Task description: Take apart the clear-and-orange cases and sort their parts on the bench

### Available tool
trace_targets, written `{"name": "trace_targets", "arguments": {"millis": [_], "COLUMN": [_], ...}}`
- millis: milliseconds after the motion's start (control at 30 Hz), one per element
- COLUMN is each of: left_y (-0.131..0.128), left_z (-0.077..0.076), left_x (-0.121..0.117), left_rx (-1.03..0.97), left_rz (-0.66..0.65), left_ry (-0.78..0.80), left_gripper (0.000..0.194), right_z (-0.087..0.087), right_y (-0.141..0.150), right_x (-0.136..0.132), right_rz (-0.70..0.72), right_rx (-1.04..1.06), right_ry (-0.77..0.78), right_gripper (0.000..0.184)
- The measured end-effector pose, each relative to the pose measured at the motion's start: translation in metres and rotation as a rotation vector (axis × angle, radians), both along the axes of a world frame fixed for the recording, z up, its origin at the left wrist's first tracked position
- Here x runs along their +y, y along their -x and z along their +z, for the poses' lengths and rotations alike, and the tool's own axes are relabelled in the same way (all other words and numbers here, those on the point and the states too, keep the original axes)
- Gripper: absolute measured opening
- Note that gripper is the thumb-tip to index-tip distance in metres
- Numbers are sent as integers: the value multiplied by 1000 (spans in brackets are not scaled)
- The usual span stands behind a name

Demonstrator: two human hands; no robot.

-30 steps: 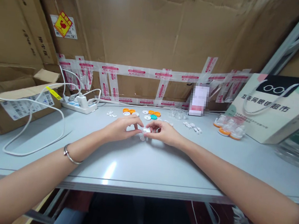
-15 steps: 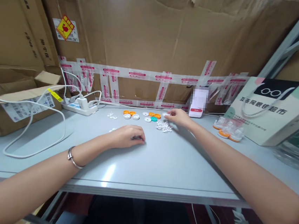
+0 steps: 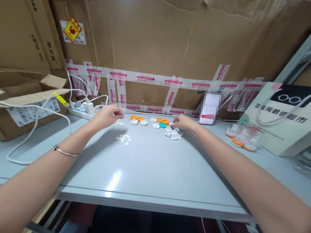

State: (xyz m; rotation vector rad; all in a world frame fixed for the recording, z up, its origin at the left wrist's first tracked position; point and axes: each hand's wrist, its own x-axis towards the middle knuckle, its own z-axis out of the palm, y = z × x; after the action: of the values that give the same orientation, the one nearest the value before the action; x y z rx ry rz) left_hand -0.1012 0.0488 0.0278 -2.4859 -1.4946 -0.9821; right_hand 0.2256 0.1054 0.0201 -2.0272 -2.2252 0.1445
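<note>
My left hand (image 3: pixel 108 116) is over the small white pieces (image 3: pixel 120 122) at the back left, its fingers loosely bent and apart, with nothing visible in them. A white ring-shaped cap (image 3: pixel 171 124) sits partly hidden under the fingertips of my right hand (image 3: pixel 184 122), which pinch it at the table's back. Left of that hand lie a teal cap (image 3: pixel 162 125), orange caps (image 3: pixel 158 120) and white caps (image 3: pixel 156 126). White openwork pieces (image 3: pixel 173 133) are heaped just in front of it. Between the hands are more orange caps (image 3: pixel 136 118) and white caps (image 3: pixel 143 123).
Several small white discs (image 3: pixel 123 138) are scattered at left centre. A phone (image 3: pixel 209 109) leans against the big carton (image 3: pixel 152 32). To the right are clear-topped orange pieces (image 3: pixel 238 140) and a paper bag (image 3: pixel 277 124). A power strip (image 3: pixel 80 113) and an open box (image 3: pixel 21 111) stand left.
My left hand has moved back and left, from the table's middle to the small white pieces, uncovering the scattered discs. My right hand stays at the white cap. The view has shifted slightly.
</note>
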Motion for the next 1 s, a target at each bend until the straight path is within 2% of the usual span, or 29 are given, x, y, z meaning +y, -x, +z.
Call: {"name": "trace_targets", "arguments": {"millis": [100,233,500,667,733,900,1000], "left_y": [21,29,35,35,34,32,34], "left_z": [-4,-13,-27,-29,-28,-28,-30], "left_x": [12,21,32,33,32,32,33], "left_rx": [34,113,158,146,139,118,93], "left_rz": [119,165,165,169,170,174,166], "left_ry": [92,201,262,287,294,306,327], "left_gripper": [18,19,21,22,22,24,25], "right_z": [-3,-5,-8,3,6,2,-7], "right_y": [0,6,24,31,44,99,123], "right_x": [2,5,9,5,-5,-34,-39], "right_rz": [19,63,102,90,148,455,490], "right_rx": [18,50,108,176,207,227,213], "right_ry": [-19,-77,-122,-168,-170,-105,-128], "right_gripper": [42,52,32,38,39,32,30]}}
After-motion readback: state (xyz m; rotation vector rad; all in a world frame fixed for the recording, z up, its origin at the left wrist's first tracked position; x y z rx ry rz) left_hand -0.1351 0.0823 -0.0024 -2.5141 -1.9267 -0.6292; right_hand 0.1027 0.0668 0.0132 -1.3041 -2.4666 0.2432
